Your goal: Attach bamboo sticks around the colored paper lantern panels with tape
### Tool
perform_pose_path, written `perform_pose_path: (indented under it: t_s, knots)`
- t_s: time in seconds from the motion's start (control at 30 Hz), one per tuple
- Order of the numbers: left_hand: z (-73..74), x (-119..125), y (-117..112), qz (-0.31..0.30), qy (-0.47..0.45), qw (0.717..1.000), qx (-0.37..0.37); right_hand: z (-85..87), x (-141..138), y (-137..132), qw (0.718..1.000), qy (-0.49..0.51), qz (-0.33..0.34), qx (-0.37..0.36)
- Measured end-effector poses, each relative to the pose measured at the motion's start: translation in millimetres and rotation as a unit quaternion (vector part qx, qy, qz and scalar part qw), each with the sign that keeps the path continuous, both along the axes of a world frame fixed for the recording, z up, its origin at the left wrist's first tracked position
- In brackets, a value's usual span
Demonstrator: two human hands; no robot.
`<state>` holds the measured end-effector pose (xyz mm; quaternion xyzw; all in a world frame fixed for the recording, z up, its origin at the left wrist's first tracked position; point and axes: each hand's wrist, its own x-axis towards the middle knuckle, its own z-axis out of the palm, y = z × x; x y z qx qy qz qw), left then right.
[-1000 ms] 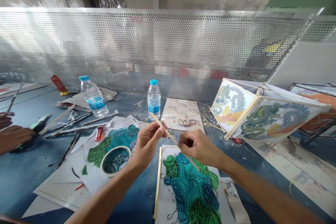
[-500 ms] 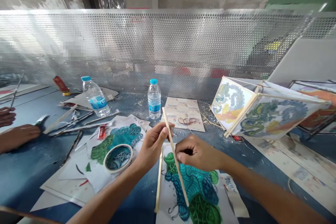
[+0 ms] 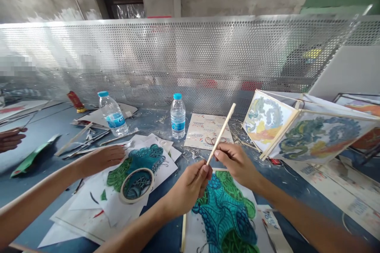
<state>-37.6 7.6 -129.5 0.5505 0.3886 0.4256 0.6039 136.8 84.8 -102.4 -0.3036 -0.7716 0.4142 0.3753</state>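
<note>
Slim pale wooden stick, straight, slanting up to the right, raised, flat blue-green patterned drawing below.

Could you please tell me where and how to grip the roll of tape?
I'd pinch the wall of the roll of tape from above, reaching into its centre: it seems to lie flat on the painted sheet, its open hole facing up.

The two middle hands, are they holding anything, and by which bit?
The left hand grips a wooden stick at its lower visible end; the right hand is beside it, perhaps touching.
</note>
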Motion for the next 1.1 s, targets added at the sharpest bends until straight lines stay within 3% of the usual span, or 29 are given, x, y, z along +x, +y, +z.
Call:
perform_pose_path:
  t_s: [0.23, 0.43, 0.53, 0.67, 0.8, 0.93, 1.1]
  knots:
    - [-2.5, 0, -5, 0.022, 0.056, 0.998, 0.021, 4.2, 0, -7, 0.999, 0.022, -0.025, -0.017]
    - [-0.8, 0, -11, 0.082, 0.091, 0.990, 0.068, -10.2, -14, -16, 0.995, 0.036, -0.083, -0.047]
    - [-0.4, 0, -10, 0.104, 0.070, 0.990, 0.063, -13.1, -22, -23, 0.996, 0.034, -0.063, -0.059]
    - [-2.8, 0, -2, 0.128, -0.010, 0.991, 0.033, -0.2, -17, -22, 0.998, 0.012, -0.056, -0.014]
    - [-1.5, 0, 4, 0.110, -0.086, 0.990, 0.005, 10.4, 7, 11, 0.990, -0.048, -0.110, 0.080]
    - [0.2, 0, 2, 0.072, -0.145, 0.987, -0.021, 5.6, 31, 44, 0.973, -0.138, -0.124, 0.140]
    - [-11.4, 4, 0, 0.026, -0.174, 0.984, -0.036, -5.3, 43, 29, 0.953, -0.252, -0.066, 0.152]
